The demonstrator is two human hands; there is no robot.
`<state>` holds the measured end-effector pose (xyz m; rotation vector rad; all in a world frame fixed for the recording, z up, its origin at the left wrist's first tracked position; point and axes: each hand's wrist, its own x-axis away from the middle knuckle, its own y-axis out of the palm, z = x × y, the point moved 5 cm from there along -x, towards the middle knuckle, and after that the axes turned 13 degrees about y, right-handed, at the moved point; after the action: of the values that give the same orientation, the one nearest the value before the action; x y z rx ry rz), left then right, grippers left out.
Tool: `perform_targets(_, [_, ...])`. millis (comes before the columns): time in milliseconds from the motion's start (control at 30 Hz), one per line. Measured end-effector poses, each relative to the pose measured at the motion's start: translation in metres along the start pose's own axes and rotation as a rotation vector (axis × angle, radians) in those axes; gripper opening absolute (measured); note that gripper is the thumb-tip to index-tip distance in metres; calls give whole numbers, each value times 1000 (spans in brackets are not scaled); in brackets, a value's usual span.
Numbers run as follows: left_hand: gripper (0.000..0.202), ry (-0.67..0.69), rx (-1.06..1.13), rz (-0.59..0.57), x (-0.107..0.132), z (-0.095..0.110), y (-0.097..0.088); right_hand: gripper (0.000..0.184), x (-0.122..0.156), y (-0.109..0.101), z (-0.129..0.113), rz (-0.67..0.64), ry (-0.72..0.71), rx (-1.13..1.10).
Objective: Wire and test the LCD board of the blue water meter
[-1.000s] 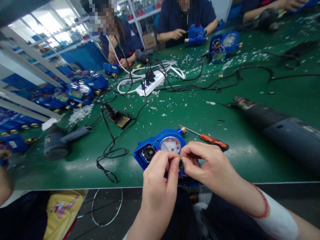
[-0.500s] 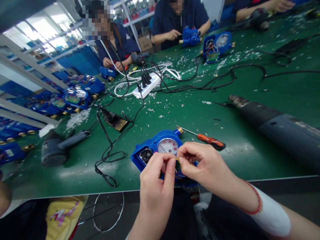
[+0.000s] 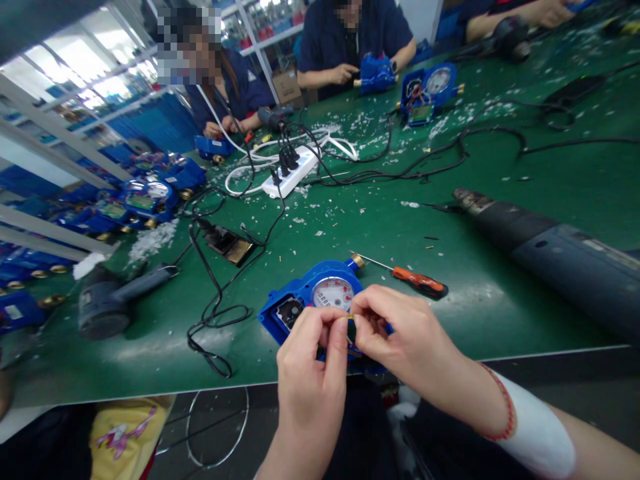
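A blue water meter (image 3: 313,283) with a round white dial and a brass end lies near the table's front edge, its side compartment uncovered. Over its near side, my left hand (image 3: 315,367) pinches a thin yellow wire (image 3: 350,318) between thumb and forefinger. My right hand (image 3: 400,327) is closed in a pinch on the same wire, fingertips almost touching the left ones. The lower part of the meter is hidden behind both hands. An orange-and-black screwdriver (image 3: 420,281) rests just beyond my right hand, its shaft pointing at the brass end.
A heat gun (image 3: 550,247) lies at right, another (image 3: 105,300) at left. A white power strip (image 3: 293,173) with black plugs and tangled cables stands mid-table. Several blue meters (image 3: 150,193) crowd the left side. Co-workers (image 3: 357,47) sit across; plastic scraps litter the green table (image 3: 320,220).
Both hands keep their pinch on the yellow wire with barely any movement. The whole view has shifted slightly; the meter and tools lie as before.
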<state>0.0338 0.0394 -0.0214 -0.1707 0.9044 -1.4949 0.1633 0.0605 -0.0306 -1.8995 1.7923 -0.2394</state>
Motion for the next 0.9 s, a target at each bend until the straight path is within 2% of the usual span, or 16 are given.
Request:
perform_targets(133, [13,-35,-2,72,2,-3,-7,15,-2,-10,3,125,9,56])
perform_targets(200, [13,-60,27,72,3,-5,-7,15,-3,-13,4,119,31,32])
perform_targets(433, [12,-72,55,47,1,-6,-4,13,-5,-2,5,-203,49,-160])
perform_targets(600, [12,2,-28,32,-1,-2,-6,13,-9,1,11,-270,91,-222])
perform_targets(800, [15,52,-82,-3,-3,0,-2,11,-2,12,22,-553,349,-420])
perform_targets(900, [17,126,-82,16,-1,2,0,7,2,19,24,-608,450,-583])
